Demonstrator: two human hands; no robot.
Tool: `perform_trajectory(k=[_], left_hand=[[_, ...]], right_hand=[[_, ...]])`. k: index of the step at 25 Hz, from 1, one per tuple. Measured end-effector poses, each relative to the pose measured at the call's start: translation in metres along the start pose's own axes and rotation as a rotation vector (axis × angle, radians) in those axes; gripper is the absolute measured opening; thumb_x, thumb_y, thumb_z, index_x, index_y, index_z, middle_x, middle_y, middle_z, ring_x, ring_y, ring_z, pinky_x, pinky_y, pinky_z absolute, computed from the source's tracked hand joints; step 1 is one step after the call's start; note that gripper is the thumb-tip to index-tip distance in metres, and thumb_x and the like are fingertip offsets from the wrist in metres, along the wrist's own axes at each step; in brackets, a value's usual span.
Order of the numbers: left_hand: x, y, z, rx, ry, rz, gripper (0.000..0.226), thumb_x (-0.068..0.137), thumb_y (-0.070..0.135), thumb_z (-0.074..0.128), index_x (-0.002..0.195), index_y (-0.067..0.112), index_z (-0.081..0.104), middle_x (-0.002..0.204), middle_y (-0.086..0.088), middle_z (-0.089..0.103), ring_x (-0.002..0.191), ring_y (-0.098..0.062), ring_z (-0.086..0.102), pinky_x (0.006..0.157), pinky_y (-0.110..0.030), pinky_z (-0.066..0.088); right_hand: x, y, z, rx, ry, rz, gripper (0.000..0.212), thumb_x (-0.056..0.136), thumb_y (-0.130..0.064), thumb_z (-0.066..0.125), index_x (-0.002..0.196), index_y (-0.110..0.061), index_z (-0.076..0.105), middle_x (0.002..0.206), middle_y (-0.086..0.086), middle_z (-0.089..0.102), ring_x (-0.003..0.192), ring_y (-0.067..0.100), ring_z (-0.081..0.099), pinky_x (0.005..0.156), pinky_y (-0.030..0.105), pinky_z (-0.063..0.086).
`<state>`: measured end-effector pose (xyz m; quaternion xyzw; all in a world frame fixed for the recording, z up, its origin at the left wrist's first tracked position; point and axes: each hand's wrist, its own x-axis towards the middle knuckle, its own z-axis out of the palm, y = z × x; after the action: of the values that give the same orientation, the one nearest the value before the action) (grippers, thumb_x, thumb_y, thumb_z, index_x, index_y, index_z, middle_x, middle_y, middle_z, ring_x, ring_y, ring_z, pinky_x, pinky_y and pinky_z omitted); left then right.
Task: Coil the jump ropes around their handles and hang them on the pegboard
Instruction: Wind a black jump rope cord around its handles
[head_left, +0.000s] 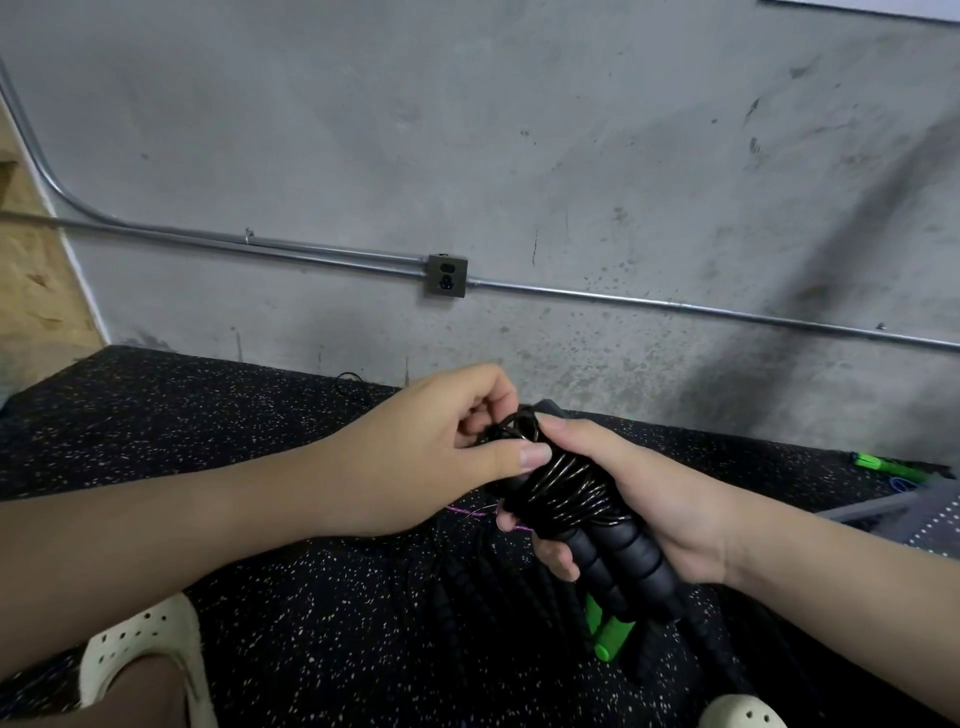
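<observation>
My right hand (631, 501) grips two black foam jump-rope handles (621, 564) held side by side, with glossy black cord (561, 486) wound in several turns around their upper part. My left hand (441, 441) pinches the cord at the top of the coil, thumb pressed against the wraps. Below them on the floor lies another jump rope with green handles (608, 631), partly hidden by the black handles. A thin purple cord (467, 512) shows under my hands.
Black speckled rubber flooring (260, 467) meets a grey concrete wall with a metal conduit and an outlet box (447, 275). A green object (883, 465) and a grey perforated board (935, 522) lie at the right. Cream perforated clogs (140, 644) are at the bottom.
</observation>
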<state>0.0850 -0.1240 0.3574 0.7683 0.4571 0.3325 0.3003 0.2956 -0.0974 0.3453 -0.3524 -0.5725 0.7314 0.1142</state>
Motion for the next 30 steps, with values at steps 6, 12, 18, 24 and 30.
perform_trajectory(k=[6,12,18,24,30], left_hand=[[-0.004,0.001,-0.004,0.061,-0.075,-0.013,0.022,0.092,0.035,0.072,0.08,0.019,0.064,0.062,0.01,0.048,0.058,-0.004,0.04,0.055,-0.019,0.036],[-0.004,-0.011,0.009,-0.302,0.01,-0.176,0.018,0.097,0.02,0.068,0.082,0.011,0.065,0.057,0.015,0.052,0.052,0.001,0.043,0.053,-0.011,0.037],[0.009,-0.032,-0.002,-0.463,0.278,-0.193,0.022,0.099,0.024,0.066,0.079,0.015,0.063,0.058,0.004,0.042,0.056,-0.01,0.035,0.053,-0.019,0.036],[0.004,-0.033,0.007,-0.404,0.189,-0.237,0.025,0.086,0.043,0.072,0.086,0.018,0.07,0.066,0.004,0.053,0.061,-0.011,0.046,0.061,-0.022,0.043],[0.004,-0.042,0.023,-0.356,0.124,-0.352,0.039,0.099,0.059,0.053,0.103,0.025,0.07,0.091,0.003,0.07,0.074,-0.016,0.063,0.077,-0.035,0.054]], right_hand=[[0.009,0.013,-0.001,0.034,0.025,-0.045,0.061,0.085,-0.069,0.062,0.099,-0.01,0.072,0.091,0.016,0.072,0.063,0.027,0.059,0.063,0.037,0.051],[0.028,0.026,0.001,0.126,0.069,-0.039,0.059,0.077,-0.067,0.071,0.093,-0.011,0.077,0.083,0.02,0.068,0.069,0.032,0.059,0.072,0.045,0.054],[0.022,0.018,-0.003,0.307,-0.048,0.089,0.06,0.085,-0.072,0.062,0.1,-0.014,0.06,0.089,0.011,0.056,0.064,0.018,0.048,0.062,0.03,0.04],[0.016,0.025,-0.005,0.27,0.076,0.113,0.066,0.08,-0.074,0.063,0.097,-0.011,0.074,0.091,0.014,0.065,0.069,0.025,0.062,0.067,0.034,0.052],[0.013,0.026,-0.005,0.259,0.139,0.048,0.058,0.087,-0.065,0.059,0.107,-0.013,0.074,0.1,0.018,0.068,0.086,0.029,0.065,0.084,0.039,0.052]])
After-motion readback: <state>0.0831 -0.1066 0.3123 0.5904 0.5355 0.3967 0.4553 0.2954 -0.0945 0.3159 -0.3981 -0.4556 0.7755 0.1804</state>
